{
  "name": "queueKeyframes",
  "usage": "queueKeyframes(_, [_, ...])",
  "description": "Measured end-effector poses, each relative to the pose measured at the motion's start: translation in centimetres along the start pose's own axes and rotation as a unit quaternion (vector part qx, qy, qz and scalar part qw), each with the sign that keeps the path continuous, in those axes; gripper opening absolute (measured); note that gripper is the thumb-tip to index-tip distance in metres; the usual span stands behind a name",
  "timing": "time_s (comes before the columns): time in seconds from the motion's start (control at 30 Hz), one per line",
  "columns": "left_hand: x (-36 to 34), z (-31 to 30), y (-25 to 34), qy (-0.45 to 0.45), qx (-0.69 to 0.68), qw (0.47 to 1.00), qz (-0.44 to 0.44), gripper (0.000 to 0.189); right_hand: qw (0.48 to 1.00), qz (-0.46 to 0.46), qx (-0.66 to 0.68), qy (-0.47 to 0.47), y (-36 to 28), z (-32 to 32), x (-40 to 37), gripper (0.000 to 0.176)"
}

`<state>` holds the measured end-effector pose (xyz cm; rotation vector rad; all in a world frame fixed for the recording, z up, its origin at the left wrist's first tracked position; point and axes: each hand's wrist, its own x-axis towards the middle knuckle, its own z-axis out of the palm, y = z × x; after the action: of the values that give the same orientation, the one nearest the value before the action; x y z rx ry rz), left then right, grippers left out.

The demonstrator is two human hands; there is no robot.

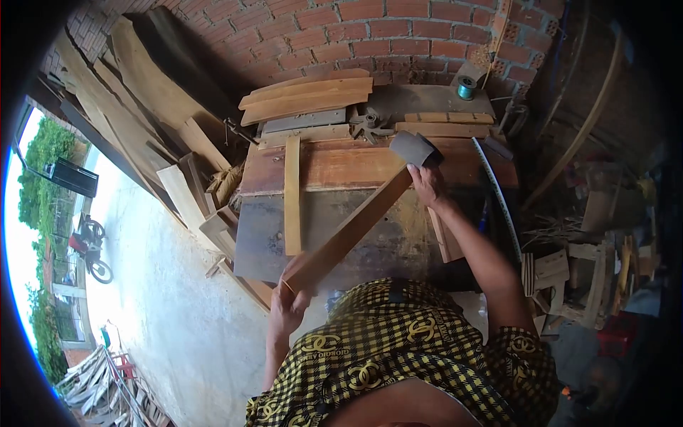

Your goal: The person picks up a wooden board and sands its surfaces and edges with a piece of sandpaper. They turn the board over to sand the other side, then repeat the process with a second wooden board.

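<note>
A long wooden board (356, 226) slants across the workbench (260, 235) in front of me. My left hand (287, 302) is closed around its near end, at the bench's front edge. At the far end my right hand (428, 186) grips a dark grey, slightly curled sheet of sandpaper (415, 148) against the board. The fingers under the sheet are partly hidden. Left of the board lies a narrow pale wooden strip (292, 196). Another short wooden piece (444, 238) rests partly behind my right forearm.
Stacked boards (306, 99), a star-shaped metal knob (371, 127) and a teal spool (466, 87) sit at the back. A white measuring strip (498, 188) lies at right. Planks (153, 85) lean on the left; scrap wood (551, 270) is piled right.
</note>
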<state>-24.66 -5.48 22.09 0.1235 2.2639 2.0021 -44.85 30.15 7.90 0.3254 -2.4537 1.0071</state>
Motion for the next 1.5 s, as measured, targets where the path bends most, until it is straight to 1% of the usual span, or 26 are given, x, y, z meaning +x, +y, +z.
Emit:
queueKeyframes(0.03, [0.1, -0.2, 0.3, -0.003, 0.044, 0.999, -0.001, 0.048, 0.998, -0.003, 0.046, 0.049, -0.8, -0.1, -0.4, 0.031])
queueKeyframes(0.07, [0.3, -0.4, 0.3, -0.005, 0.086, 0.996, -0.001, 0.046, 0.998, -0.007, 0.044, 0.048, -1.0, 0.0, -0.6, 0.031])
queueKeyframes(0.13, [0.1, -1.4, -1.1, -0.014, 0.099, 0.995, -0.01, 0.042, 0.983, 0.112, 0.142, 0.045, -2.4, -0.2, -1.0, 0.03])
queueKeyframes(0.2, [-0.1, -1.3, -1.0, -0.028, 0.118, 0.992, -0.027, 0.04, 0.947, 0.241, 0.196, -0.087, -8.6, -1.6, -2.0, 0.03])
queueKeyframes(0.23, [0.2, -0.6, 0.3, -0.008, 0.131, 0.991, -0.023, 0.037, 0.979, 0.062, 0.185, -0.055, -12.4, -1.0, -3.5, 0.032])
queueKeyframes(0.27, [0.2, -0.3, 1.0, 0.01, 0.146, 0.989, -0.022, 0.036, 0.979, -0.115, 0.169, -0.021, -15.8, -0.7, -5.3, 0.034])
queueKeyframes(0.33, [0.1, -0.1, 1.0, 0.014, 0.137, 0.99, -0.024, 0.035, 0.914, -0.261, 0.255, -0.179, -20.8, -3.7, -5.5, 0.041])
queueKeyframes(0.37, [0.1, 0.1, 1.0, 0.024, 0.125, 0.992, -0.02, 0.035, 0.914, -0.261, 0.254, -0.177, -19.6, -3.4, -5.2, 0.041])
queueKeyframes(0.43, [0.2, 0.2, -0.1, 0.056, 0.127, 0.99, -0.016, 0.032, 0.965, -0.211, 0.151, -0.036, -14.5, -1.4, -4.3, 0.03])
queueKeyframes(0.5, [0.7, 0.0, -1.4, 0.083, 0.131, 0.988, -0.005, 0.034, 0.974, 0.082, 0.202, -0.062, -7.7, 0.4, -3.2, 0.031])
queueKeyframes(0.53, [0.5, -0.1, -2.1, 0.073, 0.143, 0.987, -0.002, 0.034, 0.966, 0.203, 0.142, -0.067, -8.0, -1.3, -2.2, 0.041])
queueKeyframes(0.6, [1.1, 0.1, -2.0, 0.067, 0.152, 0.986, 0.007, 0.034, 0.981, 0.166, 0.082, -0.054, -7.4, -1.7, -1.6, 0.032])
queueKeyframes(0.67, [1.0, 0.7, -0.2, 0.057, 0.198, 0.978, -0.021, 0.035, 0.987, -0.014, 0.109, 0.118, -9.5, -2.2, -1.5, 0.024])
queueKeyframes(0.8, [1.1, 0.6, 0.8, 0.034, 0.2, 0.979, -0.032, 0.035, 0.99, -0.054, 0.037, 0.124, -9.1, -3.7, -0.4, 0.02])
queueKeyframes(0.9, [1.2, 0.6, 0.7, 0.005, 0.207, 0.978, -0.002, 0.034, 0.996, -0.07, -0.038, 0.039, -9.0, -2.8, -0.7, 0.023])
queueKeyframes(0.97, [1.4, 1.0, 0.9, 0.013, 0.209, 0.978, -0.009, 0.035, 0.99, -0.132, 0.054, 0.02, -14.2, -1.7, -2.4, 0.032])
queueKeyframes(1.03, [1.7, 0.6, 0.5, 0.005, 0.228, 0.974, -0.006, 0.033, 0.95, -0.256, 0.153, -0.095, -20.3, -3.6, -4.9, 0.043])
queueKeyframes(1.07, [1.6, 0.3, 0.4, 0.0, 0.245, 0.97, 0.0, 0.031, 0.929, -0.275, 0.208, -0.132, -20.7, -3.0, -5.8, 0.047])
queueKeyframes(1.13, [1.5, 0.7, 0.6, 0.018, 0.261, 0.965, -0.023, 0.028, 0.961, -0.266, 0.044, -0.063, -17.1, -2.1, -3.4, 0.035])
queueKeyframes(1.2, [2.2, 1.5, 0.9, 0.04, 0.276, 0.96, -0.037, 0.025, 0.997, -0.07, 0.005, -0.014, -11.5, -1.5, -0.1, 0.021])
queueKeyframes(1.27, [2.2, 2.4, 1.7, 0.023, 0.335, 0.942, -0.017, 0.021, 1.0, -0.021, -0.013, 0.016, -8.7, -1.6, 0.6, 0.02])
queueKeyframes(1.3, [2.3, 2.7, 2.1, 0.029, 0.294, 0.955, -0.011, 0.021, 0.986, 0.065, 0.101, -0.116, -10.8, -1.4, -0.3, 0.02])
queueKeyframes(1.37, [2.5, 2.5, 2.0, 0.013, 0.293, 0.956, -0.028, 0.022, 0.966, -0.187, 0.177, -0.018, -19.2, -3.2, -1.8, 0.027])
queueKeyframes(1.4, [2.9, 2.4, 1.9, -0.002, 0.293, 0.955, -0.04, 0.024, 0.968, -0.185, 0.171, -0.016, -19.4, -3.6, -2.7, 0.027])
queueKeyframes(1.47, [3.2, 2.7, 2.0, 0.003, 0.286, 0.958, -0.019, 0.025, 0.939, -0.259, 0.176, -0.14, -19.0, -3.8, -3.2, 0.036])
queueKeyframes(1.5, [2.6, 2.8, 1.9, 0.01, 0.283, 0.959, -0.01, 0.025, 0.968, -0.216, 0.117, -0.041, -16.1, -2.0, -2.8, 0.025])
